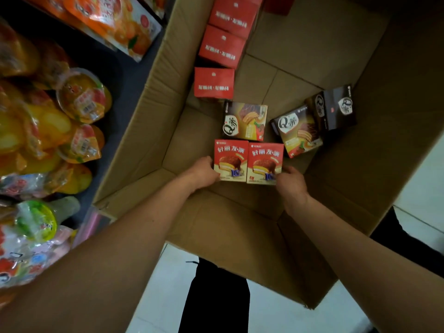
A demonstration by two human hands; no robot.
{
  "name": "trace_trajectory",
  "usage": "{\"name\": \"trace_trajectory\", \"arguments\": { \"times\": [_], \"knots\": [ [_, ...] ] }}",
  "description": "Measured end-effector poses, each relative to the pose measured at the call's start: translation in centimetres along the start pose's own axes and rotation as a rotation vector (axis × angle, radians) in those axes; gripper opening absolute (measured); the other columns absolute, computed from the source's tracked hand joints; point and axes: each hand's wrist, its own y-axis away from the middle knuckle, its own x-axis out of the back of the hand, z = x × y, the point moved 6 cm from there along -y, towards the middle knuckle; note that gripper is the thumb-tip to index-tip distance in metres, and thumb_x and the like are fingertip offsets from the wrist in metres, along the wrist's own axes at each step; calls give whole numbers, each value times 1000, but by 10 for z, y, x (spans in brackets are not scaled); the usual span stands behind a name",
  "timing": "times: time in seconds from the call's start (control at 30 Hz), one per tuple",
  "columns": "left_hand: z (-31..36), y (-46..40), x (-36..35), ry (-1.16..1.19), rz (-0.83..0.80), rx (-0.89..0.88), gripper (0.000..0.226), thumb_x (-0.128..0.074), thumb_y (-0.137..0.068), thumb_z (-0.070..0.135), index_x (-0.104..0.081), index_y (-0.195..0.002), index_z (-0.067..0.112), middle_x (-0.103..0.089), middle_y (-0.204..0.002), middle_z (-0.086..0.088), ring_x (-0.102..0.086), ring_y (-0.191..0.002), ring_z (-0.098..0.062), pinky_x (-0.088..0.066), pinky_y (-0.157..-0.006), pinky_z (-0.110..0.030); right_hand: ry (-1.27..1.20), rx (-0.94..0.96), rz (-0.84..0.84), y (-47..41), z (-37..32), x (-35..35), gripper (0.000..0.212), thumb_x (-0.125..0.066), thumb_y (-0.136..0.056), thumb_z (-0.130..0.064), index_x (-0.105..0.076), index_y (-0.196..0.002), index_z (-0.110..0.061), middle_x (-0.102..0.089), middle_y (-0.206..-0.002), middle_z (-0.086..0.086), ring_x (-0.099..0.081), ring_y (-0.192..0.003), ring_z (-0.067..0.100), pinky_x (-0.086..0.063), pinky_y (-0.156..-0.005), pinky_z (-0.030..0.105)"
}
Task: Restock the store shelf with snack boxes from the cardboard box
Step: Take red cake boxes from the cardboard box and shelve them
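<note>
Inside the big open cardboard box (312, 49), two red snack boxes stand side by side near its front. My left hand (201, 173) grips the outer edge of the left red box (230, 159). My right hand (289, 182) grips the outer edge of the right red box (264, 163). Behind them lie three dark snack boxes (245, 121) (296, 133) (336, 109). Three more red boxes (213, 82) (222, 46) (234, 13) run in a row along the carton's left wall.
To the left, a dark shelf (115, 68) holds fruit jelly cups (83, 97) and orange snack bags (120, 22). The carton's front flap (240, 236) hangs toward me over white floor tiles (276, 316). My dark trousers (216, 296) show below the flap.
</note>
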Motion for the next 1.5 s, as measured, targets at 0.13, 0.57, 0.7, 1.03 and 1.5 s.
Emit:
{"name": "trace_trajectory", "arguments": {
  "times": [0.13,0.57,0.7,1.03,1.5],
  "knots": [
    [41,16,56,-92,454,-223,23,-68,-83,21,-47,-91,19,-49,-103,2,-53,-94,-18,-38,-67,-30,187,340,52,20,-58,-2,23,-54,-95,-16,-50,-114,-29,-52,-130,1,-56,-118,21,-53,-95,47],
    [127,-2,116,-646,682,-452,68,-64,-86,10,-32,-147,12,-39,-142,-12,-39,-128,-33,-40,-100,-43,1347,1299,94,51,-257,-126,62,-61,-90,-24,-36,-147,-26,-25,-157,5,-32,-134,38,-39,-102,51],
    [120,16,119,-550,699,-458,66,-69,-82,9,-39,-140,16,-40,-136,-12,-42,-125,-33,-46,-91,-46,1340,1339,161,48,-248,-124,56,-65,-86,-26,-42,-137,-23,-28,-156,11,-30,-135,43,-34,-102,59],
    [85,73,123,-537,677,-692,81,-75,-81,16,-31,-149,18,-38,-136,-9,-38,-127,-25,-44,-94,-34,1148,1240,79,51,-256,-119,60,-73,-78,-16,-43,-131,-14,-46,-136,13,-40,-129,35,-34,-107,53],
    [36,78,106,593,54,-265,35,-76,-78,18,-61,-109,25,-66,-117,-6,-67,-103,-22,-52,-82,-34,87,410,-535,68,-187,36,27,-56,-86,-21,-60,-113,-22,-67,-105,8,-72,-81,17,-56,-64,29]
  ]
}}
